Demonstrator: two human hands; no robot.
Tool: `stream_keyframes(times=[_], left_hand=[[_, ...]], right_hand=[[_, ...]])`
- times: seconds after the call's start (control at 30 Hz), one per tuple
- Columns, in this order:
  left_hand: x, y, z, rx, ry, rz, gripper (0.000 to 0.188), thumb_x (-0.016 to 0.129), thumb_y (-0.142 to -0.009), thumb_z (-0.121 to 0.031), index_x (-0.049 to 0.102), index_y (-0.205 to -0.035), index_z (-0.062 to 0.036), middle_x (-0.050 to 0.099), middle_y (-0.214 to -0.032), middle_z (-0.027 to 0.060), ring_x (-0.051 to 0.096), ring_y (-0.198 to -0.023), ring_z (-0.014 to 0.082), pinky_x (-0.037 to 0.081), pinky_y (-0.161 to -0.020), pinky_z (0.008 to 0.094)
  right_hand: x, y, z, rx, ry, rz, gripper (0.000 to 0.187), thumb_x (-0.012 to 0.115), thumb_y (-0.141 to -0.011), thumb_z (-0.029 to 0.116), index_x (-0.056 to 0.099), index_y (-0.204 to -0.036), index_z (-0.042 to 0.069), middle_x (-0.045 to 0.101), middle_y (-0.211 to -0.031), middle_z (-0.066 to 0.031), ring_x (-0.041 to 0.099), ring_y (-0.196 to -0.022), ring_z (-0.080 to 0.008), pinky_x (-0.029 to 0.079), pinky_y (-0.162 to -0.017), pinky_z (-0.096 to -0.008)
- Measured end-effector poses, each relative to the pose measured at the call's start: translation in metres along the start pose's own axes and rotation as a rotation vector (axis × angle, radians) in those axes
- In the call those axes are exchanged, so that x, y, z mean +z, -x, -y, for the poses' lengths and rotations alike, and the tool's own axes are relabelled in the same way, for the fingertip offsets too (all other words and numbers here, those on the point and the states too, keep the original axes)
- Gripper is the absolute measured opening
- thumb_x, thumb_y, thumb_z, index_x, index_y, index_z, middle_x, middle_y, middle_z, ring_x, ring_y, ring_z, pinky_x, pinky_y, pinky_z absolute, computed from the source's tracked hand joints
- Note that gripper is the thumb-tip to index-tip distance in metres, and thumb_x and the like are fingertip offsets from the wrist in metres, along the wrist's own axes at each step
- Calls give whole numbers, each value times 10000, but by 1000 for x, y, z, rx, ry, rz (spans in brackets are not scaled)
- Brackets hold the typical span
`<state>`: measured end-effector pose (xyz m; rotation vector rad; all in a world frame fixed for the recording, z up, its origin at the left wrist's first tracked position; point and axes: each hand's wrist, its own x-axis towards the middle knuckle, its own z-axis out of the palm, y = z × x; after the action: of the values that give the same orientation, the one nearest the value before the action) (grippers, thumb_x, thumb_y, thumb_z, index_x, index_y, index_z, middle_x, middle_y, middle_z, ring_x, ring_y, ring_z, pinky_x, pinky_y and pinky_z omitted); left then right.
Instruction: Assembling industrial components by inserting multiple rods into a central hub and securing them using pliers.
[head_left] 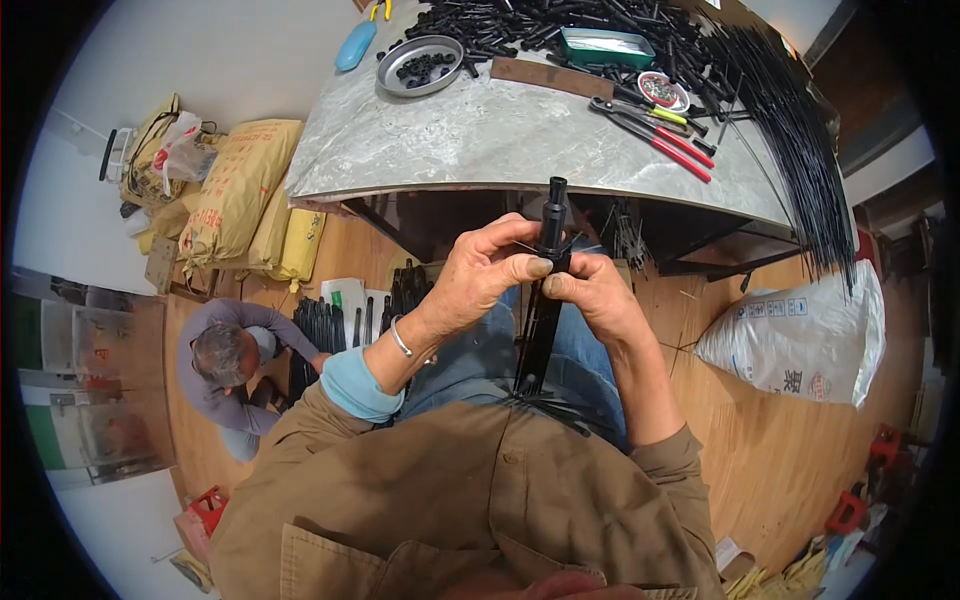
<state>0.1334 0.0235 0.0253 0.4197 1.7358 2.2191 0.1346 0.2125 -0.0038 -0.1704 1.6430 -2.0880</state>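
Note:
A black umbrella frame (pixel 541 340) stands upright before my body, its folded ribs running down to my lap, where their ends fan out. Its black tube top (pixel 554 205) rises above my fingers. My left hand (pixel 485 270) is closed round the collar below that top, thumb pressed against it. On the other side my right hand (pixel 600 295) pinches the same collar, its thumb beside the left one. A thin wire or rib shows between my left fingers and the tube. The fingertips behind the frame are hidden.
Ahead stands a grey marbled table (pixel 370 150) with a metal bowl (pixel 420 66), red-handled pliers (pixel 655 140), a green tray (pixel 607 47), heaped black tubes and long black rods (pixel 790 140). A person (pixel 235 365) crouches at left near yellow sacks (pixel 240 190). A white sack (pixel 800 335) lies right.

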Motion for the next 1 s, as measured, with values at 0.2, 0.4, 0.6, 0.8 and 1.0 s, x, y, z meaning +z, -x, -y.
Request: stream_keyframes(times=[0.2, 0.4, 0.6, 0.8, 1.0], left_hand=[[1, -2, 1, 75, -126, 69, 362, 683, -833, -140, 617, -1142, 37, 522, -985, 12, 555, -997, 128, 446, -904, 264], [-14, -12, -3, -8, -29, 125, 415, 738, -798, -216, 636, -1127, 16, 520, -1011, 0, 553, -1007, 134, 427, -939, 291], [-19, -14, 4, -100, 137, 112, 433, 750, -794, -172, 618, -1169, 0, 635, -1078, 46, 598, -1022, 158, 452, -956, 336], [-14, -12, 14, -81, 262, 86, 423, 726, -824, -149, 593, -1193, 11, 652, -1096, 84, 619, -1009, 175, 469, -946, 340], [-7, -10, 23, -76, 396, 49, 373, 691, -855, -116, 591, -1198, -7, 654, -1109, 88, 635, -990, 166, 504, -907, 323]], right_hand=[[-12, -13, -26, 20, -245, 244, 452, 814, -711, 379, 692, -958, 20, 683, -875, -80, 661, -843, -211, 515, -800, -357], [15, 1, -10, -47, -335, 85, 445, 819, -711, 348, 670, -996, 40, 673, -885, -67, 658, -823, -211, 525, -804, -367], [17, 3, -11, -130, -193, -102, 253, 769, -789, 176, 657, -958, 24, 644, -849, -5, 579, -746, -85, 459, -690, -229], [16, 8, 3, -97, -25, -113, 217, 763, -792, 181, 679, -920, 28, 632, -781, 30, 543, -707, -52, 442, -656, -216], [12, 9, 4, -97, 77, -103, 188, 751, -778, 159, 696, -898, 24, 649, -785, 18, 555, -720, -50, 452, -674, -219]])
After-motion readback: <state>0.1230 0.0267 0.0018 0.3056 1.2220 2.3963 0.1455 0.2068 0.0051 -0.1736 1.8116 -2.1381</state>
